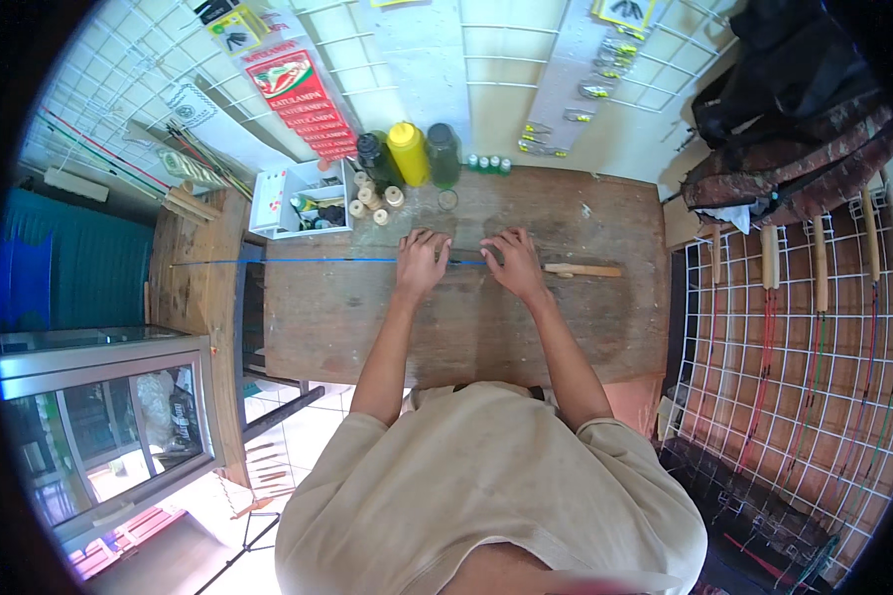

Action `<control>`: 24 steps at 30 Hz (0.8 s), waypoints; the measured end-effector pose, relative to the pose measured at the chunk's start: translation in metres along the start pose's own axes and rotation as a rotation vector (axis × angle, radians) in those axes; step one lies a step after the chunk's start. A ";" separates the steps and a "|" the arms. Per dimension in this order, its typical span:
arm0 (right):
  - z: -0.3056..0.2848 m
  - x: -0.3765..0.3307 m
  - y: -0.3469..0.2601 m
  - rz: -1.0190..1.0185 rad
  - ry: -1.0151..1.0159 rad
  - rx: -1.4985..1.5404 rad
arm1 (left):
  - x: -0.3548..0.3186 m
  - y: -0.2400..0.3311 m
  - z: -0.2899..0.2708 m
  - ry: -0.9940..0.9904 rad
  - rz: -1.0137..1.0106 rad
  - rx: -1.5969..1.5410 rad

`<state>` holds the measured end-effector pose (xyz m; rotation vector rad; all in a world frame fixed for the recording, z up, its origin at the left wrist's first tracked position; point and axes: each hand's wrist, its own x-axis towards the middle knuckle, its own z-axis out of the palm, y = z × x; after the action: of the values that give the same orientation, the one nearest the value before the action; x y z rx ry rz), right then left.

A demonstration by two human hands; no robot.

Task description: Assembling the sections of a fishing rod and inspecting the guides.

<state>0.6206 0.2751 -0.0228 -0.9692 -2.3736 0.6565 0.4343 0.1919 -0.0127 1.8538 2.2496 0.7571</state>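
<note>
A thin blue fishing rod (308,261) lies crosswise over the wooden table, its pale wooden handle (590,270) toward the right. My left hand (425,260) is closed over the rod near the middle, fingers curled on its far side. A short way to the right, my right hand (513,262) also grips it, just left of the handle, thumb turned inward. Between the two hands a short stretch of the shaft shows, with a dark section by my left hand. The fingertips of both hands are partly hidden.
At the table's (337,327) back stand a white box (278,203) of small items, wooden spools (367,196), a yellow bottle (408,154), dark bottles and small green-and-white vials (488,164). More rods hang on the right-hand wire rack (794,347). A glass cabinet (109,426) is at left.
</note>
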 end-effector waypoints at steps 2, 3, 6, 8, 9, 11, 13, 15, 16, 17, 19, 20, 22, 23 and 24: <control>0.015 0.010 -0.015 0.006 0.008 -0.002 | 0.003 -0.018 -0.007 -0.028 -0.030 -0.003; 0.022 0.016 -0.021 0.016 0.013 -0.006 | 0.005 -0.027 -0.010 -0.059 -0.060 -0.009; 0.042 0.033 -0.034 0.094 -0.018 -0.010 | 0.014 -0.057 -0.009 -0.177 -0.097 0.003; 0.056 0.042 -0.031 0.135 -0.067 -0.045 | 0.025 -0.061 -0.009 -0.266 -0.099 0.042; 0.063 0.045 -0.029 0.168 -0.118 -0.079 | 0.029 -0.061 -0.008 -0.350 -0.105 0.083; 0.072 0.053 -0.032 0.218 -0.168 -0.109 | 0.038 -0.060 -0.008 -0.420 -0.110 0.110; 0.082 0.058 -0.034 0.264 -0.219 -0.138 | 0.043 -0.062 -0.003 -0.486 -0.118 0.138; 0.094 0.061 -0.037 0.319 -0.307 -0.239 | 0.046 -0.069 0.007 -0.577 -0.173 0.159; 0.099 0.060 -0.033 0.326 -0.303 -0.242 | 0.048 -0.067 0.009 -0.579 -0.165 0.157; 0.103 0.059 -0.028 0.326 -0.313 -0.286 | 0.048 -0.065 0.011 -0.575 -0.110 0.162; 0.108 0.057 -0.025 0.328 -0.324 -0.331 | 0.047 -0.064 0.015 -0.570 -0.054 0.166; 0.109 0.058 -0.026 0.332 -0.349 -0.332 | 0.045 -0.064 0.018 -0.559 -0.065 0.152; 0.108 0.059 -0.027 0.337 -0.374 -0.336 | 0.043 -0.065 0.020 -0.548 -0.073 0.136; 0.107 0.059 -0.027 0.326 -0.379 -0.337 | 0.042 -0.065 0.021 -0.536 -0.036 0.162; 0.106 0.059 -0.027 0.315 -0.384 -0.339 | 0.041 -0.064 0.022 -0.523 0.002 0.187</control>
<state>0.5071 0.2754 -0.0733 -1.5013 -2.7551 0.6067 0.3767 0.2294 -0.0525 1.8533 2.0219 0.0385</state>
